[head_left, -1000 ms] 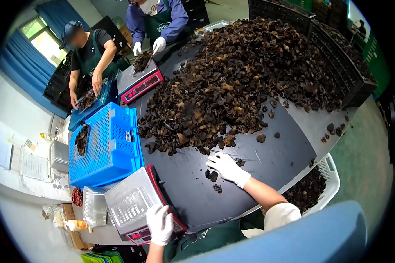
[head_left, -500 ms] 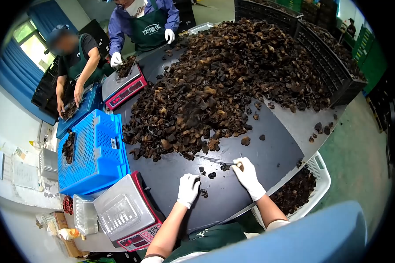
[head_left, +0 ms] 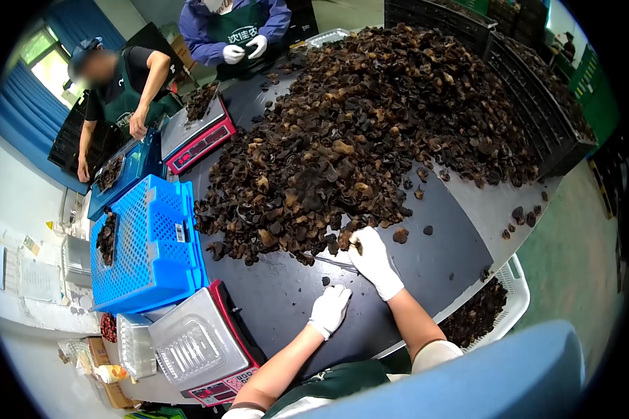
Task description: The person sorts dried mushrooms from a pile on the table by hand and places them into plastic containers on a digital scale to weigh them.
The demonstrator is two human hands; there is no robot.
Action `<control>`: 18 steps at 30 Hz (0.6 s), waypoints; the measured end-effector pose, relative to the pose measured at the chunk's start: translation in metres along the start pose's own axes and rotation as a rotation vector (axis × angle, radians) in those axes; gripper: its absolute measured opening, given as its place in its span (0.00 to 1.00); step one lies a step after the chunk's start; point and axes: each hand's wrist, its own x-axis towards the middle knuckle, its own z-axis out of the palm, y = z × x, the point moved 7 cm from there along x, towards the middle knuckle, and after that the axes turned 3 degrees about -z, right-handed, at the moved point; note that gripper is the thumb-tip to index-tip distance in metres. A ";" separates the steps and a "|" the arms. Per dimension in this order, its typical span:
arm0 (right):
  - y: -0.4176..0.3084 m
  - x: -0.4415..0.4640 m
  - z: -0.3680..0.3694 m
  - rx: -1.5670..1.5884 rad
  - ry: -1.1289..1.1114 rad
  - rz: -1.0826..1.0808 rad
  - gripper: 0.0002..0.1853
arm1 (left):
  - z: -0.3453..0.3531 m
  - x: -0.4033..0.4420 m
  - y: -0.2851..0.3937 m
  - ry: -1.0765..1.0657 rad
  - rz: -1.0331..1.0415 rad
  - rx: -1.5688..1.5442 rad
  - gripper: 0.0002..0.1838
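A large heap of dark brown wood ear mushrooms (head_left: 307, 181) covers much of the table. At the heap's near edge is my white-gloved right hand (head_left: 372, 260), its fingers pinched around a wood ear mushroom that is mostly hidden. Closer to me, my left hand (head_left: 330, 309), also gloved, rests low over the dark mat (head_left: 426, 279) with curled fingers; what they hold, if anything, is out of sight. Small dark scraps lie on the mat near both hands.
On the left stand a scale (head_left: 199, 346) with a clear plastic tray and a blue crate (head_left: 143, 244). A white basket (head_left: 514, 297) of mushrooms sits below the table's right edge. Two people work across the table near another scale (head_left: 199, 140). Black crates (head_left: 531, 105) border the heap.
My right hand has moved forward and left to the heap's edge. The left hand has shifted right, and larger pieces between the hands no longer show. Across the table, one person's gloved hands have come together.
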 end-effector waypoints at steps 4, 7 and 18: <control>-0.008 0.005 0.043 -0.239 -0.070 -0.276 0.18 | -0.032 0.001 -0.025 0.169 -0.206 -0.258 0.07; -0.003 0.003 0.043 -0.224 -0.122 -0.305 0.16 | -0.057 0.015 -0.067 0.249 -0.399 -0.182 0.07; -0.009 0.014 0.047 -0.062 -0.147 -0.061 0.30 | -0.046 0.025 -0.095 0.128 -0.481 -0.005 0.15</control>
